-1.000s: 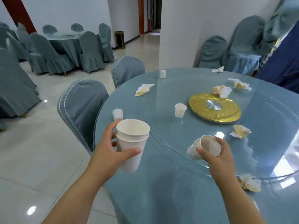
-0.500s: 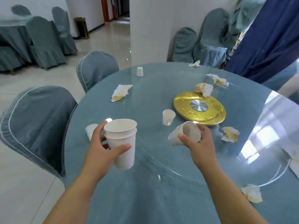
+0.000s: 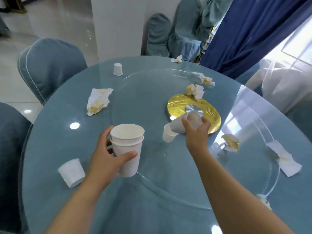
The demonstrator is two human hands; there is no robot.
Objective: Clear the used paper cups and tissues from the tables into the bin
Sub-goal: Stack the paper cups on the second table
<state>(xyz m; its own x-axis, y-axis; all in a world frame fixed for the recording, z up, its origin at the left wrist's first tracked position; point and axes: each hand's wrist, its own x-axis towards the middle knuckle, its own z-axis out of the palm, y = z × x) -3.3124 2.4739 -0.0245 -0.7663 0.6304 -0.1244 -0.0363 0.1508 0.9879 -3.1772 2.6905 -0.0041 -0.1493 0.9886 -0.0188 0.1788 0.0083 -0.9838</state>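
Observation:
My left hand [image 3: 108, 159] grips two stacked white paper cups [image 3: 127, 149], upright above the table's near side. My right hand [image 3: 196, 132] holds a tilted stack of paper cups [image 3: 189, 122] just over a small upright cup [image 3: 168, 135] on the glass turntable. Another small cup [image 3: 71, 172] lies upside down at the near left, and one more [image 3: 117, 69] stands upside down at the far left. Stained crumpled tissues lie about: one at the left [image 3: 98, 101], two by the gold disc [image 3: 195, 91] [image 3: 204, 79], one at the right [image 3: 230, 142] and a flatter one [image 3: 285, 161] further right.
The round table [image 3: 50, 132] has a blue cloth under glass, with a gold centre disc [image 3: 179, 105]. Covered chairs stand at the left [image 3: 49, 65] and far side [image 3: 158, 34]. A blue curtain [image 3: 253, 31] hangs at the right. No bin is in view.
My right hand has carried its tilted cups forward and down over the small upright cup. The view has swung right and closer to the table. My left hand keeps its stack.

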